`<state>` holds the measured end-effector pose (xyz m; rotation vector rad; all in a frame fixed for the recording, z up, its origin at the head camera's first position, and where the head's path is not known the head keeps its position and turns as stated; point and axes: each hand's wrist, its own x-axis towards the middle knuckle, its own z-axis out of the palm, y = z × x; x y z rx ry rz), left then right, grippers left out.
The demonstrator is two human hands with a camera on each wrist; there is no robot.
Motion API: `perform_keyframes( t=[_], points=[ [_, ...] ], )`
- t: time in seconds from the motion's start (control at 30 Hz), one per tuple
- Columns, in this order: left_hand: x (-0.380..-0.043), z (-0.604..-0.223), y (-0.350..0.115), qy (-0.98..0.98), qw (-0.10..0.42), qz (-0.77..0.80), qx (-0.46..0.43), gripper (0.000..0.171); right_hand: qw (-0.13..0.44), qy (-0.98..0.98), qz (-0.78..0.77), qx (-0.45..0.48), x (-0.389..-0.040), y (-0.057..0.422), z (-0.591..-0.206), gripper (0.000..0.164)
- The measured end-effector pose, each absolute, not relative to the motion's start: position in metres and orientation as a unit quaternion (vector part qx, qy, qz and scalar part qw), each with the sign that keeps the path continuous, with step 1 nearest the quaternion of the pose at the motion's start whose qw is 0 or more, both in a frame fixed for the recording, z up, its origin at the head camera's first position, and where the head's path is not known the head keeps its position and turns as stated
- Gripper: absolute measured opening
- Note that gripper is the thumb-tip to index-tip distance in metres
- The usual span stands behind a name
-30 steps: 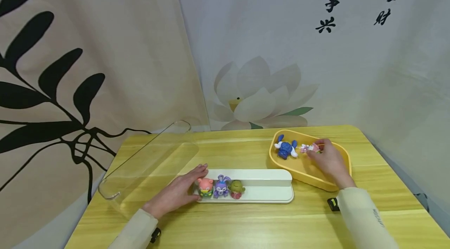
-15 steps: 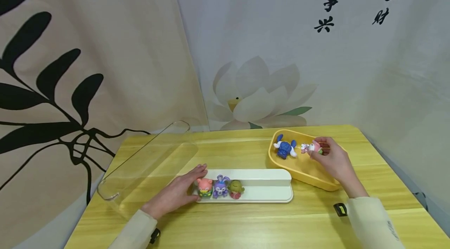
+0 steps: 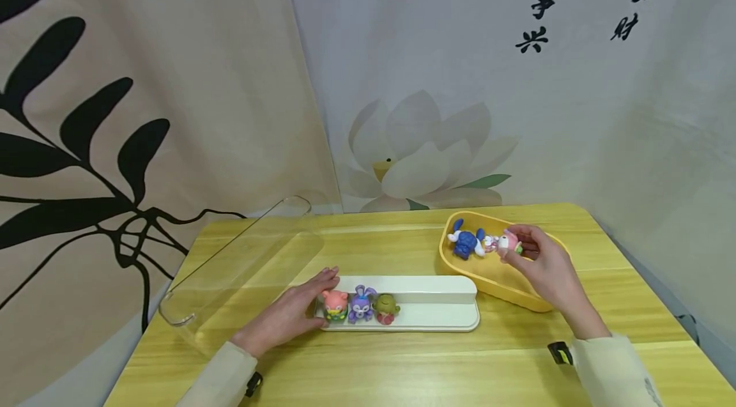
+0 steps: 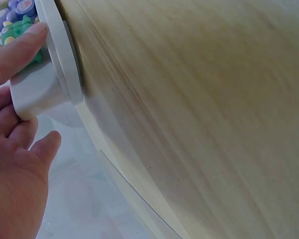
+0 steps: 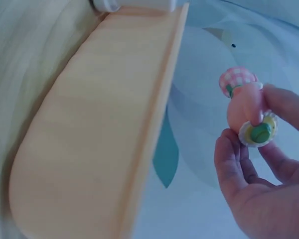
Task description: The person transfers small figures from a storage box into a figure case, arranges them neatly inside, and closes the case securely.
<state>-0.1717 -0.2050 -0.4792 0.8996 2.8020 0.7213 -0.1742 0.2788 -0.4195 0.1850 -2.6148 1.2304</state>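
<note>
Thumb and fingers of my right hand pinch a small pink figurine above the yellow tray. In the right wrist view the figurine shows a pink checked piece and a green and yellow part. A blue and white figurine lies in the tray, with a small pink and white piece beside it. My left hand grips the left end of a white stepped display base, thumb at the front edge. On its lower step stand a pink figurine, a purple rabbit figurine and a green figurine.
A clear plastic cover lies at the left of the wooden table, partly behind my left forearm. The tray stands close to the right end of the base. A printed curtain hangs right behind the table.
My right hand has drawn the pink figurine up from the tray and tilted it, its wrist shifting to the right. My left hand stays on the white base.
</note>
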Motion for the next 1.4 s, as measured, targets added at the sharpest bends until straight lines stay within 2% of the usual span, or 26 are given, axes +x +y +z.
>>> perform_keyframes(
  t=[0.77, 1.4],
  points=[
    [-0.171, -0.48, -0.203, 0.925, 0.041, 0.237, 0.295, 0.082, 0.161, -0.856, 0.468, 0.15, -0.148, 0.246, -0.407, 0.047],
    [-0.171, -0.479, -0.204, 0.926, 0.056, 0.237, 0.29, 0.082, 0.145, -0.847, 0.483, 0.168, -0.135, 0.223, -0.401, 0.049]
  ],
)
